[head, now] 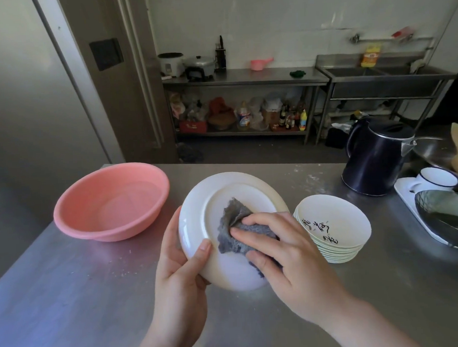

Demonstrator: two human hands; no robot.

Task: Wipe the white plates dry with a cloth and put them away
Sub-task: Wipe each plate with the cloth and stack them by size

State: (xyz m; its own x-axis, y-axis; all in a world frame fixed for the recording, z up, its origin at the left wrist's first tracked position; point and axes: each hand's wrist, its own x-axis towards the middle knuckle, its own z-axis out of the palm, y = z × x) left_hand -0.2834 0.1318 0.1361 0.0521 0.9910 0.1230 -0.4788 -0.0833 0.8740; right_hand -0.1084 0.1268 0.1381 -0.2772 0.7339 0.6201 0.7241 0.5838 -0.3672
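Item: white plate [218, 200], underside up, tilted above the steel counter [69, 287]. Our left hand [179, 266] is gripping its rim at 8 o'clock, thumb curled over the edge. Our right hand [282, 252] is pressing the grey cloth [235, 220] to the base, fingers curled on it. Stack of plates [334, 229] at 3 o'clock; pink basin [110, 203] at 10. We are advising circular strokes out to the rim, keeping the grip firm.

Soft daylight (edges warped, blurred)

A working kitchen.
Steel counter [387, 284], sink [376, 72], rice cooker [171, 63] and kettle [375, 157] are showing it, bottles [288, 118] crowding a shelf.
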